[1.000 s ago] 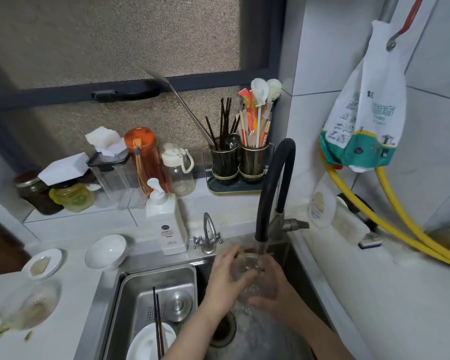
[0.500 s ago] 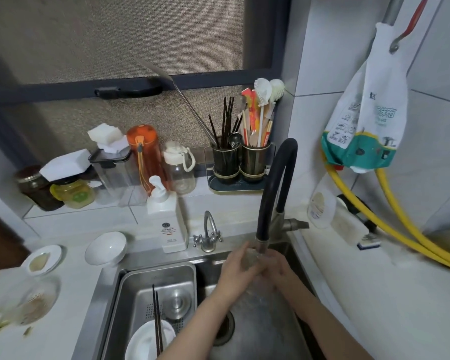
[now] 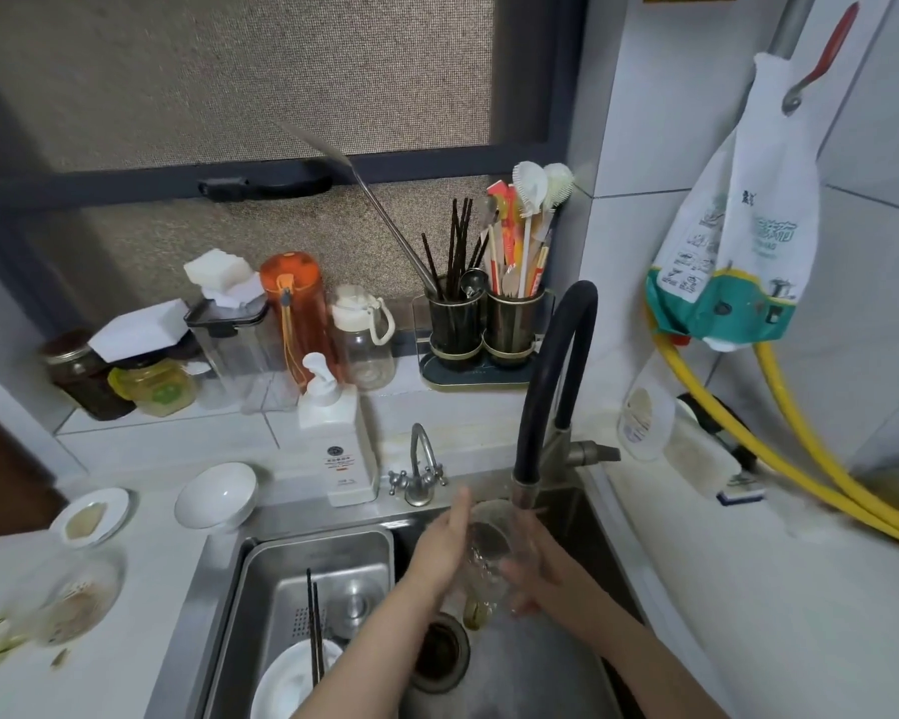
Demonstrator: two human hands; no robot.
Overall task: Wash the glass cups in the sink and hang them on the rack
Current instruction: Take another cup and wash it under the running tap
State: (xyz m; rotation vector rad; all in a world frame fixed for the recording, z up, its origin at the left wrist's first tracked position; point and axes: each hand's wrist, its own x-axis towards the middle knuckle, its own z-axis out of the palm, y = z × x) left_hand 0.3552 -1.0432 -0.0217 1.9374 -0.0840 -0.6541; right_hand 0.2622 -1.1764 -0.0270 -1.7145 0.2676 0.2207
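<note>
A clear glass cup (image 3: 484, 555) is held between both hands over the right basin of the steel sink (image 3: 572, 516), just below the spout of the black faucet (image 3: 523, 491). The cup is tilted with its mouth toward me, and water runs off its lower end. My left hand (image 3: 439, 550) presses flat against the cup's left side, fingers straight and pointing up. My right hand (image 3: 538, 568), blurred by motion, wraps its fingers round the right side. No cup rack is in view.
The sink drain (image 3: 437, 651) lies below the hands. A steel tray basin (image 3: 333, 552) at the left holds chopsticks (image 3: 312, 630) and a white plate (image 3: 286, 687). A soap bottle (image 3: 336, 448), a small tap (image 3: 420, 467) and a white bowl (image 3: 216, 494) line the rim. Yellow hoses (image 3: 821, 480) run along the right counter.
The cup has tipped so its mouth faces me and sits a little lower under the spout. My left fingers have straightened along its side; my right hand keeps moving on it.
</note>
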